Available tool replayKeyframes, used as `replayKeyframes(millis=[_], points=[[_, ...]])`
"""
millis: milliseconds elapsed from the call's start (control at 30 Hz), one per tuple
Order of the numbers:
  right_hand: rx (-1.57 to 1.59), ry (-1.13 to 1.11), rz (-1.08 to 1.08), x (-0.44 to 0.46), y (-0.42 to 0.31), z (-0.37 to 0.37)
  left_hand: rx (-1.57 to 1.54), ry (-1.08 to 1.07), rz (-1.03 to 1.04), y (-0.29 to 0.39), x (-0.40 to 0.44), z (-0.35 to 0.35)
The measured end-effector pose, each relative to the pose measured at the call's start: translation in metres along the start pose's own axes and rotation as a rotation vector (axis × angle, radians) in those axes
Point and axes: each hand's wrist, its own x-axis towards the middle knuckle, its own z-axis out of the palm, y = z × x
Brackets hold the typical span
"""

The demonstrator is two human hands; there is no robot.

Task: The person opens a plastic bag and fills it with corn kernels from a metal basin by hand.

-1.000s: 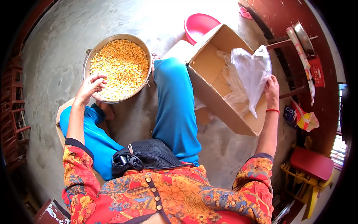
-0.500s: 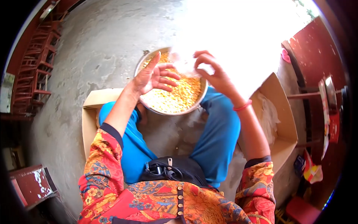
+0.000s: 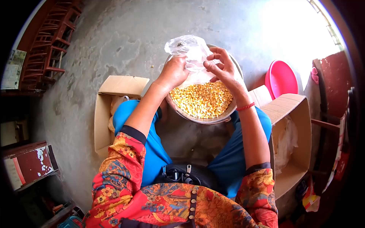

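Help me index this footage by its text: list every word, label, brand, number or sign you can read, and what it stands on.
No text can be read.
Pale rectangular sheet at the far left: any print is too blurred.
Crumpled red-and-yellow plastic packet at the lower right: any label is too small and blurred.
Thin clear plastic bag: no lettering can be made out.

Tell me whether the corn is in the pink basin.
No, the corn lies in the metal pot, and the pink basin sits apart from it.
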Motion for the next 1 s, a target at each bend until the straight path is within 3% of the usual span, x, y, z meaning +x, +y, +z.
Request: replayKeyframes(millis=[100,167,233,267,367,433,500,567,600,633,700,733,800,833,900,967,1000], points=[[-0.195,0.042,-0.13,0.001,0.008,0.005,0.029,-0.006,0.133,0.01,-0.002,0.005],[-0.334,0.157,-0.253,0.01,0.017,0.002,0.092,-0.141,0.159,0.023,-0.006,0.001],[-0.274,0.215,-0.295,0.017,0.024,-0.009,0.118,-0.04,0.237,0.029,-0.009,-0.001],[-0.068,0.215,-0.296,0.023,0.033,-0.015,0.091,-0.012,0.221,0.026,-0.004,-0.005],[0.172,0.186,-0.083,0.005,-0.01,-0.026,0.009,0.114,0.221,0.013,0.007,-0.014],[0.36,0.172,0.008,0.0,-0.005,-0.033,-0.303,0.271,0.109,0.009,0.01,-0.023],[0.331,0.141,0.081,-0.002,-0.002,-0.04,-0.347,0.228,0.029,0.009,0.007,-0.034],[0.519,0.163,0.083,0.0,0.001,-0.043,-0.669,0.222,-0.143,0.01,0.008,-0.041],[0.704,0.185,0.081,0.001,0.001,-0.044,-0.908,0.146,-0.138,0.008,0.007,-0.046],[0.777,0.206,0.073,0.002,0.0,-0.046,-0.908,0.146,-0.141,0.007,0.006,-0.051],[0.878,0.231,0.08,-0.001,-0.007,-0.049,-1.258,0.073,-0.274,0.008,0.006,-0.063],[0.879,0.233,0.081,0.0,-0.005,-0.053,-1.412,0.001,-0.195,0.003,0.006,-0.067],[0.344,0.119,0.202,0.003,0.0,-0.063,-1.492,0.008,-0.184,0.008,0.005,-0.07],[-0.095,0.061,0.2,-0.002,-0.004,-0.059,-1.574,0.018,-0.173,0.011,0.003,-0.07],[-1.114,0.003,0.002,-0.007,0.012,-0.06,-1.536,-0.019,-0.185,0.003,0.005,-0.066],[-1.214,-0.003,0.044,-0.001,0.032,-0.071,-1.456,-0.095,-0.207,-0.004,0.007,-0.062],[-0.889,0.099,-0.083,0.003,0.027,-0.071,-1.403,-0.056,-0.232,-0.001,0.008,-0.057]])
